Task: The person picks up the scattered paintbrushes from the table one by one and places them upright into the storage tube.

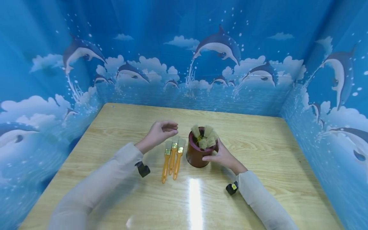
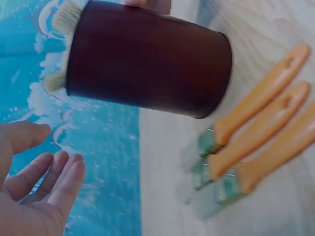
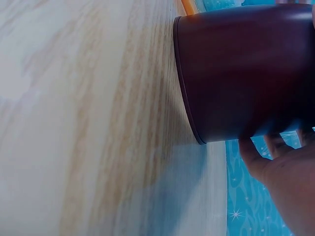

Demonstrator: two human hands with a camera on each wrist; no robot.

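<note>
A dark reddish-brown cylindrical pot (image 1: 197, 157) stands on the table with several pale-bristled paintbrushes (image 1: 210, 139) in it, bristles up. My right hand (image 1: 222, 155) grips the pot's right side, thumb across its front; in the right wrist view, fingers (image 3: 253, 158) lie along its wall. Left of the pot, three paintbrushes (image 1: 173, 159) with orange handles lie side by side, bristles toward the back. My left hand (image 1: 161, 131) hovers above the bristle end of these, loosely curved and holding nothing. In the left wrist view, its fingers (image 2: 66, 184) are apart from the pot.
The light wooden table (image 1: 253, 137) carries a bright glare streak in front of the pot. Blue curtains (image 1: 161, 19) printed with dolphins enclose its back and sides. Small black devices (image 1: 142, 169) are strapped at both wrists.
</note>
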